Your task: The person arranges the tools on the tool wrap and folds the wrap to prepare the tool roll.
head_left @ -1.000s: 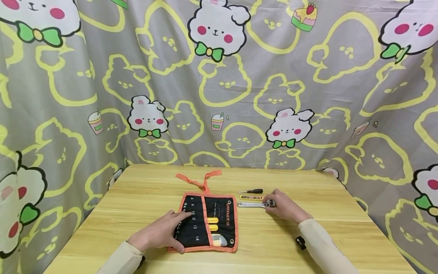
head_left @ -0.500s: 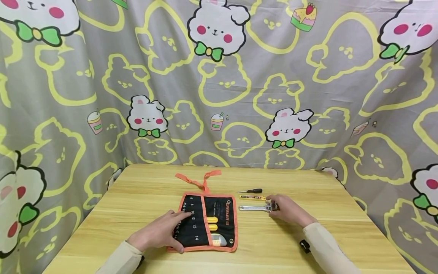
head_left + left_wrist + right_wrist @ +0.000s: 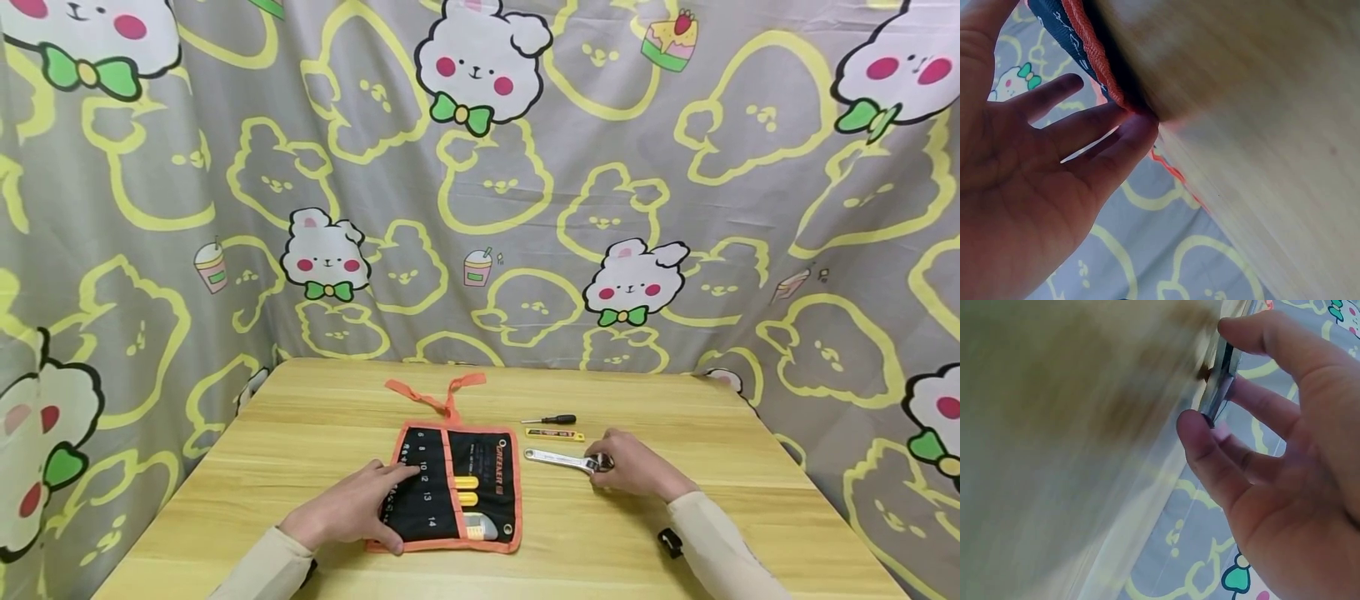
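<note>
Lower right of centre in the head view, our right hand point(image 3: 633, 471) pinches the head end of the adjustable wrench point(image 3: 558, 457), whose shaft runs up and to the left across the wooden table point(image 3: 675, 400). Just above it in the frame lie a yellow utility knife point(image 3: 554, 434) and a small black screwdriver point(image 3: 552, 419), both apart from the wrench. Left of centre, our left hand point(image 3: 352, 508) lies flat with straight fingers on the black, orange-edged tool roll point(image 3: 480, 475), which is spread open with yellow-handled tools in its pockets.

Upper left of the left wrist view, the fingertips point(image 3: 1138, 122) meet the roll's orange edge point(image 3: 1088, 47) against the blurred tabletop; the hand is open and pressing, not gripping.

Upper right of the right wrist view, thumb point(image 3: 1200, 440) and forefinger point(image 3: 1254, 331) close on the thin metal edge of the wrench point(image 3: 1222, 375).

We judge the wrench to be solid steel: stiff, fairly heavy for its size, smooth and somewhat slippery, not fragile. Held at the head alone, the long handle would likely droop, so a firmer hold would be around the shaft nearer its middle. The roll is soft cloth and would probably slide or bunch unless held flat.
</note>
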`<move>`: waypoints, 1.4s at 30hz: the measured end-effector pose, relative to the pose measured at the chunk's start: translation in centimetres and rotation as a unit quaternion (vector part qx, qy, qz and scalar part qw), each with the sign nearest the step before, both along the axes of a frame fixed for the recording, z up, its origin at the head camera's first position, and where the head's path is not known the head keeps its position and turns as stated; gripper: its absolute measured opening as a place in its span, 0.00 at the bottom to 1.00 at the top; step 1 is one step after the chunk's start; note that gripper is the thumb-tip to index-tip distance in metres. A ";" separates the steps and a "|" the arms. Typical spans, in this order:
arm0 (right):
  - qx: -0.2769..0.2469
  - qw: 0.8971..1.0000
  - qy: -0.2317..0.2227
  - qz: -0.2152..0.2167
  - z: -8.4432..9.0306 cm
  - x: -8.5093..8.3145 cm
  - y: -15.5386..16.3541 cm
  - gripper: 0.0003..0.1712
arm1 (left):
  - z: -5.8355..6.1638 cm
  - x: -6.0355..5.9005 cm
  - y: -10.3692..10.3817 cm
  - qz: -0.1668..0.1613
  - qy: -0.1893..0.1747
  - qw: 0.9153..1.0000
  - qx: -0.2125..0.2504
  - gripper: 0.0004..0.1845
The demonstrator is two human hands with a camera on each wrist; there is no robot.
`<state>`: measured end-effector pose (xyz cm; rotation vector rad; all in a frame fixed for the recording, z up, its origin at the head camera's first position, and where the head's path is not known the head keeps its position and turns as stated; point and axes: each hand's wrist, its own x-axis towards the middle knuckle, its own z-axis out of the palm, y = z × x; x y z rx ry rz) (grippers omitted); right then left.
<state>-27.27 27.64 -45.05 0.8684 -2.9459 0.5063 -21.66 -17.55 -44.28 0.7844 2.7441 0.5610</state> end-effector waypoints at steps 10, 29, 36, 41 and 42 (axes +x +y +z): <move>-0.023 1.000 0.005 -0.013 0.3 0.4 -0.2 0.17 | 0.0 0.2 -0.1 -0.005 0.002 1.000 0.008 0.56; -0.036 0.999 0.018 0.006 1.3 0.1 -4.3 0.18 | -0.1 -0.1 -0.1 -0.014 0.031 0.999 -0.005 0.54; -0.035 0.999 0.010 0.010 1.1 0.0 -6.0 0.16 | -0.1 -0.1 -0.1 -0.012 0.025 1.000 -0.007 0.54; -0.032 0.999 0.005 0.021 0.8 -0.1 -6.9 0.14 | -0.1 -0.1 -0.1 -0.011 0.022 1.000 -0.005 0.53; -0.031 0.999 0.005 0.023 0.8 -0.2 -7.0 0.14 | -0.1 -0.1 -0.1 -0.010 0.022 1.000 -0.005 0.53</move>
